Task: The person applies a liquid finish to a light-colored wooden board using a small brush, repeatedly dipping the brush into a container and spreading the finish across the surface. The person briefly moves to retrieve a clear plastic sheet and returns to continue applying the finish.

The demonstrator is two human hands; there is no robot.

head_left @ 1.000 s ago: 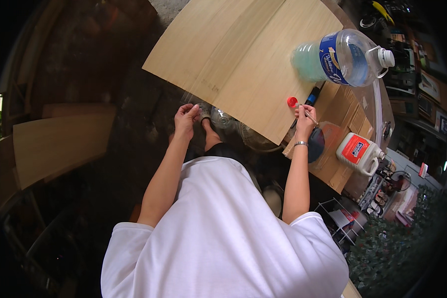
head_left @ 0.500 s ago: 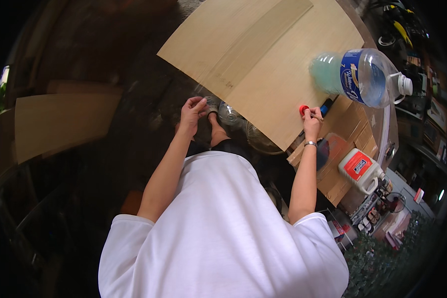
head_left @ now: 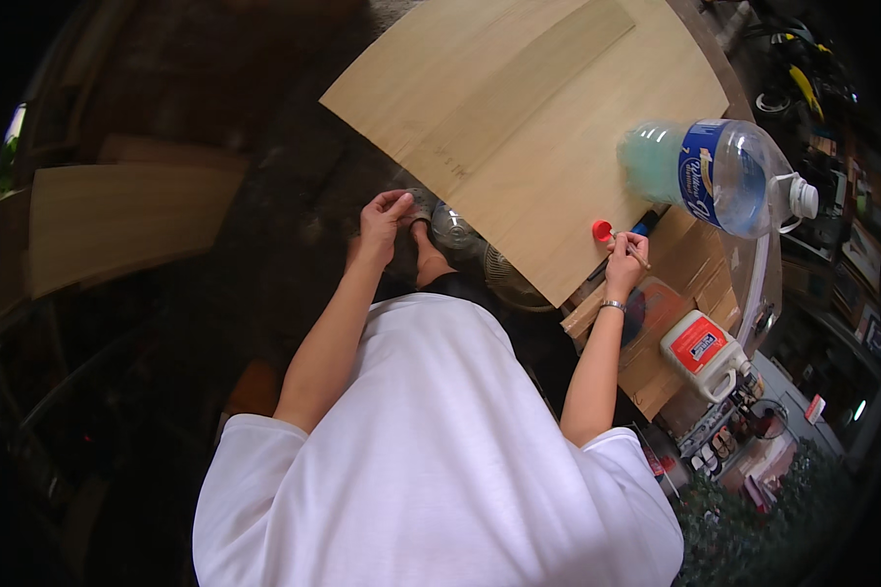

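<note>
My right hand (head_left: 624,271) grips a slim brush-like stick (head_left: 638,256) slanting between its fingers. Its upper end points at a small red cap (head_left: 601,231) on the plywood sheet (head_left: 519,147), by the sheet's right edge. Beside the fingers, a dark blue object (head_left: 646,223) lies at that edge. My left hand (head_left: 380,225) hovers left of the sheet, above the floor. Its thumb presses against the fingers in a pinch; whether anything is in it is too small to tell.
A large clear bottle (head_left: 719,176) of bluish liquid stands on the sheet's right side. Flattened cardboard (head_left: 690,259) and a white jug with a red label (head_left: 700,350) are to the right. Below the sheet's near edge is a fan-like grille (head_left: 509,279). Another board (head_left: 127,225) is at left.
My right hand has drawn back slightly from the red cap, and more of the stick shows. My left hand keeps its pinch. The whole view has shifted a little.
</note>
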